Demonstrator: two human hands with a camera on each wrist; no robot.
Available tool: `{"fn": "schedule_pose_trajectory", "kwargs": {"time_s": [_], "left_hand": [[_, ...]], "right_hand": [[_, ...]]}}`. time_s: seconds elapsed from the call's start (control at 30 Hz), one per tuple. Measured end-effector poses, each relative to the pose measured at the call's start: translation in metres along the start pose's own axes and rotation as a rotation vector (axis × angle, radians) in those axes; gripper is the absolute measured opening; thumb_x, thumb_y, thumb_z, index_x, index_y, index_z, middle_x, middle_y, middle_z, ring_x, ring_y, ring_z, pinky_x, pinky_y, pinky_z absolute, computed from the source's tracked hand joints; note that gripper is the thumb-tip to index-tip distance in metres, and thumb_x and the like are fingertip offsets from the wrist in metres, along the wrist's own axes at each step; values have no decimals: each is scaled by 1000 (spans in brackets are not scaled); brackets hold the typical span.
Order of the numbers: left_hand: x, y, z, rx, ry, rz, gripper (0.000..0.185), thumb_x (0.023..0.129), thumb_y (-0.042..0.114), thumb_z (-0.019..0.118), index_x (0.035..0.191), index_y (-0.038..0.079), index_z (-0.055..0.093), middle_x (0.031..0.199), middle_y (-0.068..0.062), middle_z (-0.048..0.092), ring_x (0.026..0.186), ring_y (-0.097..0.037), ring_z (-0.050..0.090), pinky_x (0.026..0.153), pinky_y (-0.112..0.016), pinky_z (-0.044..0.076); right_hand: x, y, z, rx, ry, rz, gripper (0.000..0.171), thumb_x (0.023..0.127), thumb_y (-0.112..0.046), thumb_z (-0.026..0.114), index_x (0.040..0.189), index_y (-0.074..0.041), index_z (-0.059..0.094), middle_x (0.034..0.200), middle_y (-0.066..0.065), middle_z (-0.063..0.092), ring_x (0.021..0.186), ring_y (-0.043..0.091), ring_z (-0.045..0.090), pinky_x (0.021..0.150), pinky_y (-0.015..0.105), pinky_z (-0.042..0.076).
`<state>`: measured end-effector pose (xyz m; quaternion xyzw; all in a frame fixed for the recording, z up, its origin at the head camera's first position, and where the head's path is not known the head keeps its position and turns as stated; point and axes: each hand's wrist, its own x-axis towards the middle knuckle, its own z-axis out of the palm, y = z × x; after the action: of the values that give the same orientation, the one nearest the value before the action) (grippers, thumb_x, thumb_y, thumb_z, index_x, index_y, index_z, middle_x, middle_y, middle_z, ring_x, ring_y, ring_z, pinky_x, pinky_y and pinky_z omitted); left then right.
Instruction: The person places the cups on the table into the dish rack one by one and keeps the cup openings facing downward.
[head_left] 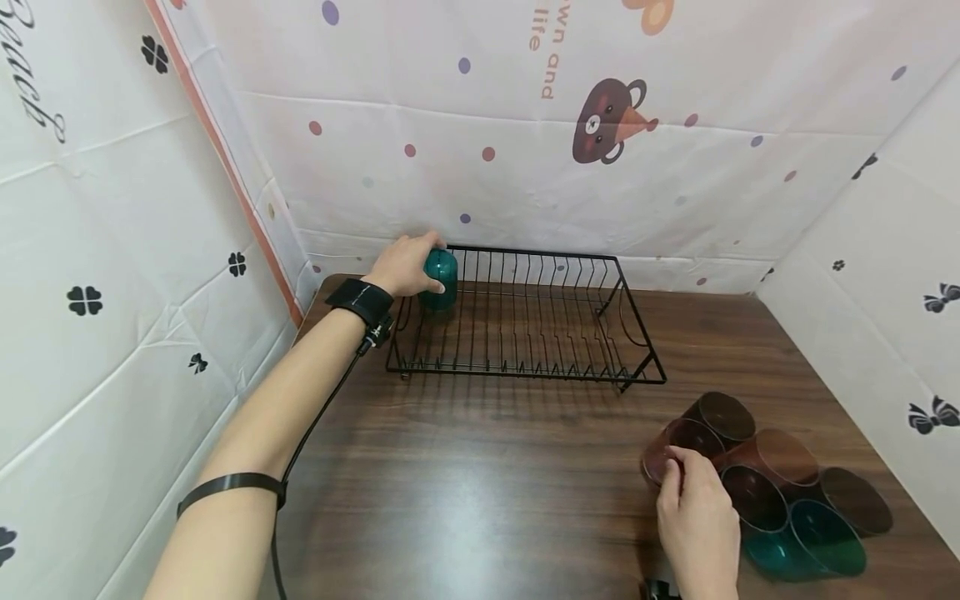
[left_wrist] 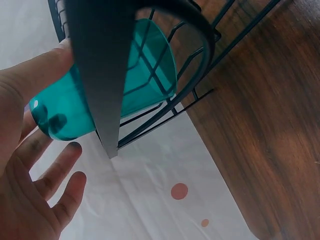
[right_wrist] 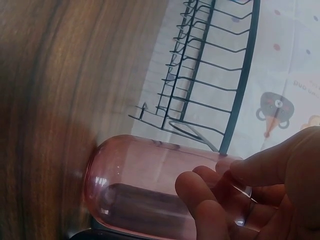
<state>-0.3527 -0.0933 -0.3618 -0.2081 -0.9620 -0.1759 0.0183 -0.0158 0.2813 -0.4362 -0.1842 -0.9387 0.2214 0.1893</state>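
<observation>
At the left end of the black wire dish rack (head_left: 532, 377), my left hand (head_left: 405, 265) grips a teal see-through cup (head_left: 441, 282) turned bottom up. In the left wrist view the thumb and index finger are at the closed end of that cup, the other fingers spread away, and its mouth faces the rack wires. On the right of the table, my right hand (head_left: 699, 512) pinches the rim of a pink see-through cup (right_wrist: 150, 175). This cup stands upright on the wood, its rounded base on the table in the right wrist view.
Around the pink cup stand several other upright cups: a dark brown one (head_left: 723, 412), an orange-brown one (head_left: 787, 458), a dark red one (head_left: 753, 500), a grey-brown one (head_left: 858, 500) and a teal one (head_left: 825, 542). Printed white sheets (head_left: 375, 183) enclose the wooden table (head_left: 450, 475).
</observation>
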Motion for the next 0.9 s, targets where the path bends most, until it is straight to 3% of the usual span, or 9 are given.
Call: {"fn": "schedule_pose_trajectory", "kwargs": {"time_s": [0.23, 0.43, 0.73, 0.9], "left_hand": [[-1, 1, -1, -16, -9, 7, 77, 82, 33, 86, 146, 16, 46, 144, -12, 57, 124, -35, 57, 102, -53, 49], [-3, 0, -2, -40, -2, 10, 81, 84, 36, 84, 150, 16, 42, 149, -13, 50, 129, -36, 53, 103, -55, 48], [-13, 7, -21, -100, 4, 17, 74, 90, 41, 76, 151, 14, 43, 155, -14, 42, 138, -38, 46, 110, -58, 41], [-18, 11, -29, -85, 2, 28, 69, 95, 43, 70, 151, 13, 43, 155, -13, 43, 140, -38, 44, 112, -57, 39]], "right_hand": [[0, 0, 1, 0, -2, 2, 24, 105, -12, 51, 122, 0, 63, 123, 27, 65, 109, 51, 63, 85, 68, 49], [0, 1, 0, -2, -1, 3, 25, 105, -13, 51, 123, 0, 63, 123, 26, 65, 109, 51, 63, 85, 68, 49], [0, 0, 0, -3, 7, -3, 24, 105, -13, 51, 121, -1, 63, 123, 26, 65, 109, 50, 62, 86, 67, 48], [-1, -1, -1, -3, -6, 7, 25, 105, -13, 50, 123, -1, 63, 125, 26, 64, 112, 50, 61, 87, 67, 47]]}}
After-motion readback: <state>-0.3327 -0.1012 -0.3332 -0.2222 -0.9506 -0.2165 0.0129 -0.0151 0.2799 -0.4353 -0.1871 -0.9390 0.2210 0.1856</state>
